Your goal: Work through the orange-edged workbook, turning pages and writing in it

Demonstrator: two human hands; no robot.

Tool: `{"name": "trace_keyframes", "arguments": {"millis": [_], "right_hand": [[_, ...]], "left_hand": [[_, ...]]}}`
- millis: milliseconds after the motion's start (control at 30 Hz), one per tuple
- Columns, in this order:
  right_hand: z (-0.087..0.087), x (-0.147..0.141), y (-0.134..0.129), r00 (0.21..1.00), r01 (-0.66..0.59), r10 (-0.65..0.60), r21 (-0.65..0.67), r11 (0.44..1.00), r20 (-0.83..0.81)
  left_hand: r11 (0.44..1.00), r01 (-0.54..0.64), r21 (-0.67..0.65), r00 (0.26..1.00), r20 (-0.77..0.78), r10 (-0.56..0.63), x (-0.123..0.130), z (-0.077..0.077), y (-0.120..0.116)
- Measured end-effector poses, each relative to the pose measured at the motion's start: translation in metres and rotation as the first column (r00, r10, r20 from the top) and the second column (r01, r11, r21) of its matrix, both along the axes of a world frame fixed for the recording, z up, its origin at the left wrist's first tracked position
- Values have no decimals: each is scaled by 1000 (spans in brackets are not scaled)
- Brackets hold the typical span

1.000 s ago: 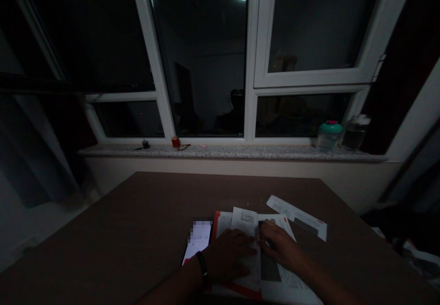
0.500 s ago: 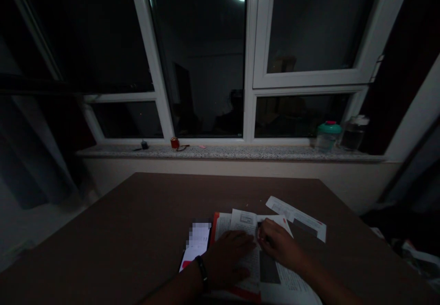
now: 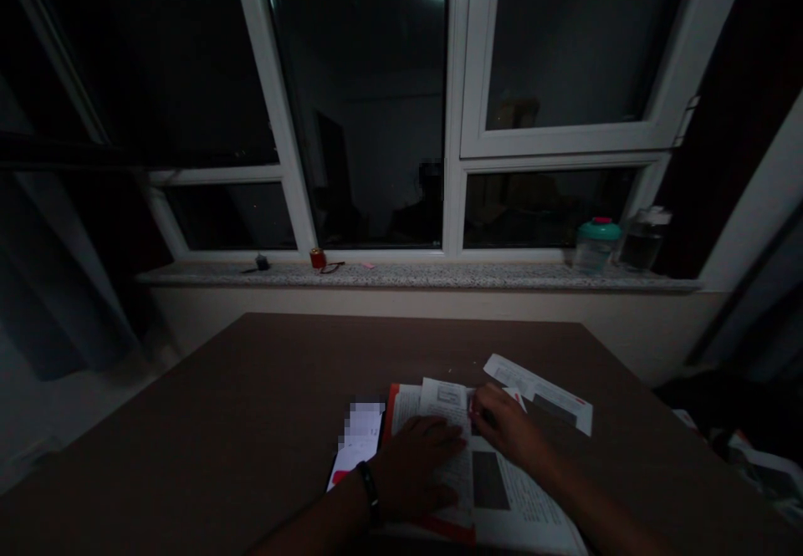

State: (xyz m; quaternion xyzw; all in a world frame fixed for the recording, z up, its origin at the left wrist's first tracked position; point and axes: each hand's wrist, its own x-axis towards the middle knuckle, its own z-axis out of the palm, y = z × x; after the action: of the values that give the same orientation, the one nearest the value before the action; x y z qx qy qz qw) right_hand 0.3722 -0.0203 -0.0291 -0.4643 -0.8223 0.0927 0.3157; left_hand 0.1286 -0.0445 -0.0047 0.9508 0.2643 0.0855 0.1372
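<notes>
My left hand (image 3: 421, 466), a dark band at its wrist, lies flat with fingers spread on a narrow printed sheet (image 3: 447, 395). That sheet rests over an open printed booklet (image 3: 533, 512) with red edging on the brown table. At the sheet's upper right edge is my right hand (image 3: 500, 419), its fingers pinched together against the paper. Something small and reddish may show at those fingertips, but it is too dark to make out. Left of the booklet lies a phone (image 3: 355, 447) with a lit, partly blurred screen.
A loose strip of printed paper (image 3: 540, 395) lies right of the booklet on the table (image 3: 251, 405). Along the stone windowsill (image 3: 439, 276) stand a teal-lidded container (image 3: 598, 245), a clear bottle (image 3: 644, 240) and a small red jar (image 3: 318, 258). Windows rise behind.
My right hand has slid a little farther from me along the narrow sheet's right edge. My left hand stays flat in place.
</notes>
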Motion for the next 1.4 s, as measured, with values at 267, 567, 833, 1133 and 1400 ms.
{"name": "trace_keyframes", "arguments": {"millis": [267,567,833,1133,1400], "right_hand": [[0,3,-3,992,95,-98,-46,994,-82],[-2,0,-13,993,-66,61,-42,997,-103],[-6,-5,-2,1000,-23,22,23,999,16],[-5,-1,-5,999,-23,22,-21,1000,-41],[-9,-1,-1,994,-102,102,6,995,-28]], "left_hand": [[999,-39,24,998,46,38,2,0,-1],[1000,8,16,999,31,-9,6,14,-7],[998,29,55,999,-30,-27,7,14,-7],[997,28,71,999,12,-29,3,5,-5],[997,42,66,999,-5,-42,3,3,-3]]}}
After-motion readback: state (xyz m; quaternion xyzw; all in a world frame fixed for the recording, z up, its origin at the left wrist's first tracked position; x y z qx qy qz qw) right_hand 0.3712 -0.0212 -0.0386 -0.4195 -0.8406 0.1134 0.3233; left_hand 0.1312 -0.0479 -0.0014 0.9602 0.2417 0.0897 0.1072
